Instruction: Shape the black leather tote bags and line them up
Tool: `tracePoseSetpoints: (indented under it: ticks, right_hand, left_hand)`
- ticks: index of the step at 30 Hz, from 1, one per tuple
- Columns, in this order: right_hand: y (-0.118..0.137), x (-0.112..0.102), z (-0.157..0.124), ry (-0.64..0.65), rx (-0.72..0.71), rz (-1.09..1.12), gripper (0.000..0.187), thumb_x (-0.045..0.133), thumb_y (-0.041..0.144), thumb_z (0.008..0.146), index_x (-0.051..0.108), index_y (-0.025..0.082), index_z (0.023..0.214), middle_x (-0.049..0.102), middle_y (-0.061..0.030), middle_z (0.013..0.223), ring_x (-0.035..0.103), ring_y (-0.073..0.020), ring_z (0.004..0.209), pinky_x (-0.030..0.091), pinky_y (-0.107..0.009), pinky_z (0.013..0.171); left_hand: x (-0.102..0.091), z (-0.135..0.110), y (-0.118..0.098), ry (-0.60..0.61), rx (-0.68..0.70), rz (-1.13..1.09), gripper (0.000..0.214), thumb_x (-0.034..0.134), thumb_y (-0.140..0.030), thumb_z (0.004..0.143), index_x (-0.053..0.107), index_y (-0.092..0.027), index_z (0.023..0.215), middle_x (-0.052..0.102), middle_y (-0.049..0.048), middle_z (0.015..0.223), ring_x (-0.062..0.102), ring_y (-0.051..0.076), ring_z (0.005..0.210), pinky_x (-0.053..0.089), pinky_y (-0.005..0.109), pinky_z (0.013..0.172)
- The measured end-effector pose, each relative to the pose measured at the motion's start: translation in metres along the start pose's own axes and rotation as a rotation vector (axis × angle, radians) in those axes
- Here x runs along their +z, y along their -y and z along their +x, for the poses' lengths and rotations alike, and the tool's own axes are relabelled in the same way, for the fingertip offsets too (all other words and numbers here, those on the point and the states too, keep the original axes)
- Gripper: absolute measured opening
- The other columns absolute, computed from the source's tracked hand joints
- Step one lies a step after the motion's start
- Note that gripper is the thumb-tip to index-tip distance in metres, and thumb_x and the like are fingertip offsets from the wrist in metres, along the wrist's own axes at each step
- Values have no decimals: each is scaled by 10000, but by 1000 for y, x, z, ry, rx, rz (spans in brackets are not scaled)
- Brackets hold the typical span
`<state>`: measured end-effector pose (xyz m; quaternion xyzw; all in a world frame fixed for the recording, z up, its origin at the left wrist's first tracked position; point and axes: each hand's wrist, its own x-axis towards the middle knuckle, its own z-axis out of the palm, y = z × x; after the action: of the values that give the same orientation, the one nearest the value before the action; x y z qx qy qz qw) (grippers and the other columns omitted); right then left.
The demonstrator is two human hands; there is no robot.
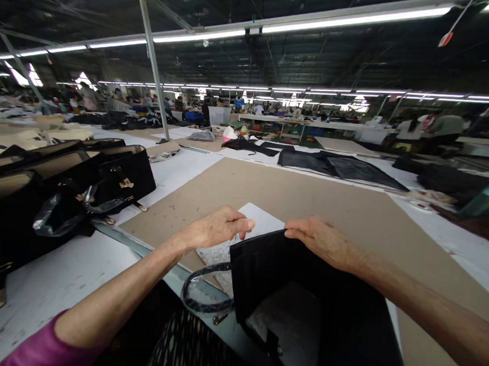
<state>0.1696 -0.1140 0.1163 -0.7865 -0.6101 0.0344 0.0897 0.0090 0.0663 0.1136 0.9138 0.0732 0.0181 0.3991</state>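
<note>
Nearest the camera is a black handbag (356, 322), its open mouth tilted toward my viewpoint. It sits at the near edge of the tabletop (189, 171); I cannot tell whether its base bears on that surface or on the lap. This attitude probably serves to expose the interior and the rim.

Right hand (324, 240): the fingers are closed on the far rim of the handbag, thumb on the near side. I judge that this pinch steadies the upper edge and holds the mouth open.

Left hand (221, 226): the fingers are curled, tips close together, just beside the left corner of the rim. I see nothing between them and cannot tell whether they grip anything.

A looped handle (185, 290) hangs out on the left side of the bag, wrapped in clear film, presumably against scuffing. A metal clip (221, 318) lies just below it.

Behind the hands, a white sheet (263, 214) rests on a brown board (330, 199), which likely shields the work surface. To the left, I note a row of black handbags (129, 170) standing close together, apparently to save space. Flat black panels (348, 168) lie beyond the board.
</note>
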Motion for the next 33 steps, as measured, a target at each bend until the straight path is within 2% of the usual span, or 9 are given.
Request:
tracePoseSetpoints:
  ticks: [5, 9, 14, 17, 22, 25, 28, 30, 33]
  right_hand:
    - [-1, 3, 0, 4, 21, 1, 317, 326, 388, 869, 514, 214, 683, 530, 29, 613, 495, -125, 612, 326, -237, 596]
    - [-1, 2, -1, 6, 15, 3, 320, 326, 396, 868, 513, 219, 679, 533, 34, 615, 499, -130, 629, 333, -239, 618]
    - [3, -2, 3, 7, 0, 30, 327, 339, 401, 856, 553, 216, 691, 577, 15, 682, 504, -135, 656, 333, -244, 646]
    - [17, -3, 9, 40, -76, 27, 357, 344, 394, 854, 550, 197, 640, 540, 13, 611, 480, -123, 618, 317, -227, 606]
    - [40, -2, 20, 97, -153, 75, 338, 385, 350, 849, 534, 180, 598, 509, 36, 563, 446, -93, 570, 296, -200, 560]
    - [21, -3, 20, 109, -155, -33, 335, 364, 381, 863, 557, 194, 663, 559, 20, 625, 493, -110, 616, 320, -213, 591]
    - [-15, -8, 4, 126, 25, -195, 347, 325, 437, 868, 557, 200, 767, 597, -23, 688, 544, -155, 656, 345, -244, 594]
    - [-33, -12, -14, 152, 157, -175, 355, 299, 468, 867, 536, 205, 831, 612, -36, 736, 565, -169, 675, 367, -249, 589]
    - [-42, -13, -35, 140, 242, -83, 377, 276, 493, 864, 519, 205, 845, 623, -41, 788, 576, -166, 693, 393, -252, 619]
  left_hand:
    - [20, -20, 9, -62, -5, -41, 367, 487, -468, 735, 607, -123, 703, 430, -31, 556, 360, 85, 529, 271, 192, 487]
    - [36, -22, 8, -146, -37, -168, 292, 462, -378, 763, 569, -129, 654, 421, -31, 553, 363, 80, 515, 283, 195, 497]
    - [42, -21, 8, -184, -17, -290, 234, 479, -312, 748, 569, -126, 639, 447, -25, 575, 382, 79, 526, 292, 194, 498]
    - [46, -22, 7, -240, 46, -231, 226, 466, -276, 759, 569, -126, 624, 471, -20, 594, 406, 84, 557, 303, 196, 524]
    - [50, -25, 0, -302, 163, -38, 324, 405, -247, 813, 457, -132, 514, 406, -28, 535, 381, 76, 533, 291, 206, 548]
    - [51, -26, 0, -319, 180, 29, 332, 393, -247, 830, 437, -136, 520, 413, -26, 535, 390, 78, 542, 286, 211, 557]
    - [52, -26, 3, -306, 158, 51, 334, 390, -265, 840, 442, -139, 535, 435, -22, 547, 405, 83, 556, 287, 213, 557]
    - [53, -25, 5, -300, 155, 36, 332, 388, -275, 844, 439, -141, 545, 436, -22, 551, 413, 85, 565, 291, 211, 561]
    - [55, -26, 8, -299, 180, 29, 356, 383, -293, 850, 390, -143, 527, 399, -27, 536, 401, 82, 554, 289, 214, 560]
